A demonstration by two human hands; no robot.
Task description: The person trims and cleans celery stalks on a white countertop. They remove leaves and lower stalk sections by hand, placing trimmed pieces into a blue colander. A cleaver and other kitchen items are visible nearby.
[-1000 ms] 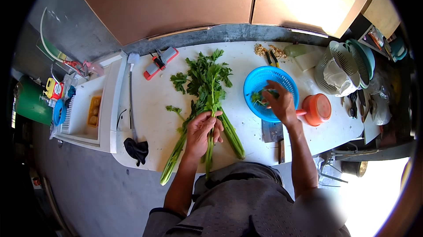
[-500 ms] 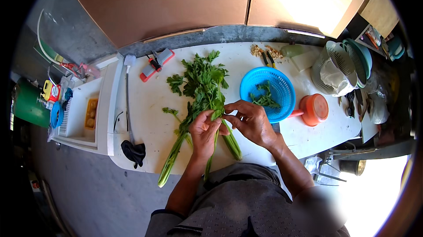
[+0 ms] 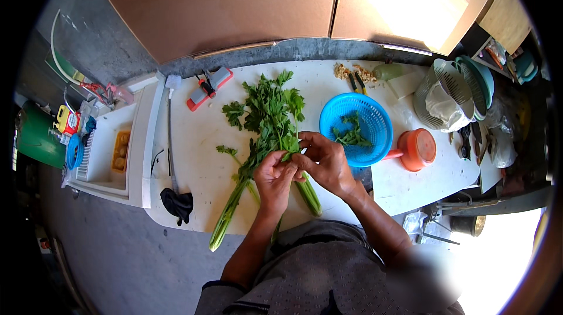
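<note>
My left hand point(image 3: 274, 179) is closed around a thin celery stalk, whose lower end runs down toward my shirt. Right against it, my right hand point(image 3: 326, 164) pinches the leafy part of the same stalk, the fingertips of both hands nearly touching. Under and beyond them lies a bunch of leafy celery point(image 3: 264, 107) on the white table, its thick pale green stalks point(image 3: 229, 212) pointing toward me. To the right of my right hand, a blue plastic colander point(image 3: 384, 130) holds several torn celery leaves point(image 3: 353, 133).
An orange-red dipper point(image 3: 417, 150) lies right of the colander. Black-and-yellow pliers point(image 3: 358, 83) sit behind it, near scattered brown bits. At left are a grey-red tool point(image 3: 210, 88), a long-handled brush point(image 3: 171, 121), a black cloth point(image 3: 177, 205) and a white sink point(image 3: 141, 151). Baskets point(image 3: 444, 95) stand at right.
My right hand has shifted slightly left and down, closing the gap to my left hand. Both hands now meet over the stalk, covering more of its leaf.
</note>
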